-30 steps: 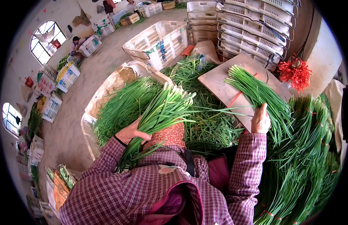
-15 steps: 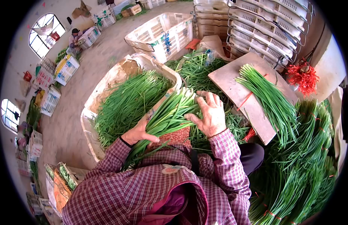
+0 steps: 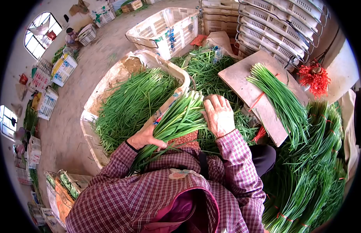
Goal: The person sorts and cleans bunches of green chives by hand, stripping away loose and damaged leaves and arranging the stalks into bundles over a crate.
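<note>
My left hand (image 3: 145, 138) is wrapped round a loose bunch of garlic chives (image 3: 180, 116), which lies across my lap with its pale stem ends pointing away from me. The thumb crosses over the green leaves. At the bunch's right side is my right hand (image 3: 219, 117), its fingers bent and held together, the thumb against the chives. Whatever sits under those fingertips is hidden. Just beyond the bunch, a white crate (image 3: 179, 70) holds a heap of loose chives (image 3: 137, 97). To the right, a tied bunch of chives (image 3: 279, 99) lies on a tilted board (image 3: 237, 73).
Tied chive bunches (image 3: 305, 167) are piled at my right. Loose leaves (image 3: 207, 72) lie between crate and board. Red ties (image 3: 315, 77) hang by stacked white crates (image 3: 272, 29). Another crate (image 3: 165, 33) stands beyond. A person (image 3: 71, 38) sits far left among crates.
My right hand's fingers have drawn together from a spread pose at the bunch's side. The left hand keeps its hold. The view has shifted slightly.
</note>
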Available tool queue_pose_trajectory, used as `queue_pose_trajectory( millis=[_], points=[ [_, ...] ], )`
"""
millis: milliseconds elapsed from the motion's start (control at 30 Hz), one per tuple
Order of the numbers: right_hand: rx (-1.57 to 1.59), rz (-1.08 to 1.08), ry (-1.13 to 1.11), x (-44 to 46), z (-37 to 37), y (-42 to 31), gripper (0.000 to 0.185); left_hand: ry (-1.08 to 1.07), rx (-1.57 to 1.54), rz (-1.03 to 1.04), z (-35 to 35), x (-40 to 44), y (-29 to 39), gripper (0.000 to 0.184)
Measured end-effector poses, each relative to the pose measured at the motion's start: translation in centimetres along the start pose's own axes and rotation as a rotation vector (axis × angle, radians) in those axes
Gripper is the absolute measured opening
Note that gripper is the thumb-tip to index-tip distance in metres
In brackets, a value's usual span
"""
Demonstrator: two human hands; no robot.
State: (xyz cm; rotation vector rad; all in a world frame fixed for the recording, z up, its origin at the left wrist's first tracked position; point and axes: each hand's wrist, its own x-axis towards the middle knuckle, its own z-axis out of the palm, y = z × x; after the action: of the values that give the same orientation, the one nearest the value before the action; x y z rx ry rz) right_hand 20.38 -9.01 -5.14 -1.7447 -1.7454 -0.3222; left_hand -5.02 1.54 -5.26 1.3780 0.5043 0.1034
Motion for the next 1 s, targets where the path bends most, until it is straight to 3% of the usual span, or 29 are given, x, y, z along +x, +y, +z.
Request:
queue_pose_trajectory(
  millis=[233, 333, 500, 767, 800, 833, 900, 1000],
  points=[
    [-0.108, 0.058, 0.010, -0.5, 1.0, 0.7, 0.024, -0.048, -0.052, -0.050, -0.3, -0.2, -0.3, 0.110],
    [-0.101, 0.125, -0.023, -0.6, 1.0, 0.7, 0.023, -0.032, -0.027, -0.066, 0.0, -0.2, 0.0, 0.100],
    [-0.123, 0.163, -0.034, -1.3, 1.5, 1.5, 0.018, -0.063, 0.007, -0.131, 0.1, -0.3, 0.5, 0.066],
    [-0.182, 0.248, 0.028, -1.7, 1.5, 3.2, 0.014, -0.066, 0.030, -0.178, -0.6, -0.5, -0.3, 0.064],
    [-0.279, 0.164, 0.257, -1.9, 1.6, 5.6, 0.008, -0.047, 0.048, -0.184, -0.7, -0.8, -0.4, 0.064],
    [-0.324, 0.351, 0.165, -3.1, 0.5, 8.6, 0.005, -0.048, 0.045, -0.185, -0.8, -1.4, -0.8, 0.064],
    [-0.483, 0.397, 0.373, -4.6, -3.1, 13.7, 0.008, 0.050, -0.069, -0.171, -2.2, -3.1, -1.9, 0.065],
    [-0.583, 0.478, 0.149, -6.4, -5.8, 15.4, 0.012, 0.098, -0.186, -0.169, -4.5, -3.8, -3.2, 0.069]
  ],
)
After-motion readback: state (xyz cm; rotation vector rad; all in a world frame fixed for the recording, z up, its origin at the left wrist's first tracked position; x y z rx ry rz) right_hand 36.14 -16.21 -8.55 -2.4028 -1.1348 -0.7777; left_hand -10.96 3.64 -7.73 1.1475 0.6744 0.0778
